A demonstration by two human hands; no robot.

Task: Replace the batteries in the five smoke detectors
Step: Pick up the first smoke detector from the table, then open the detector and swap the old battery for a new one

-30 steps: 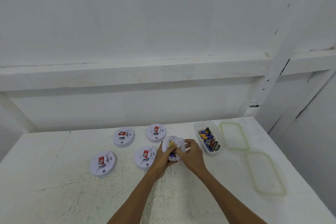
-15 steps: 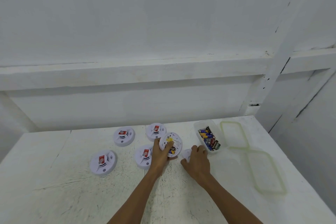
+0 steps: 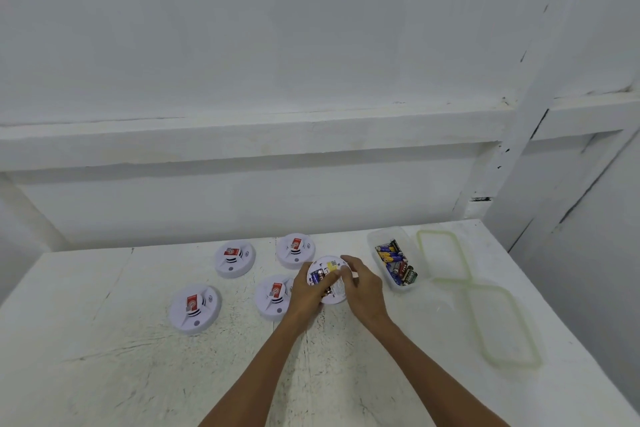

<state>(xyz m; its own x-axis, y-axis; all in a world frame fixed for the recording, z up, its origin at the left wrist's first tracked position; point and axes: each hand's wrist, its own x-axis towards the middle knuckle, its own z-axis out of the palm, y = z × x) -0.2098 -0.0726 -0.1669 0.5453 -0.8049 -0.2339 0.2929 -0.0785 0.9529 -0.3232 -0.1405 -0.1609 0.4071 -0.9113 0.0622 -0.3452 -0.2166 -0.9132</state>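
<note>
Both bare forearms reach forward and angle in toward each other, meeting at one grip. The left hand (image 3: 306,293) holds the smoke detector (image 3: 327,268) from its left side, thumb laid across the upturned face and the other fingers hidden beneath. The right hand (image 3: 365,289) closes on the right side, one finger curled over the far rim, its other fingertips (image 3: 343,276) on the face just beside the left thumb (touching it or nearly, hard to tell).
</note>
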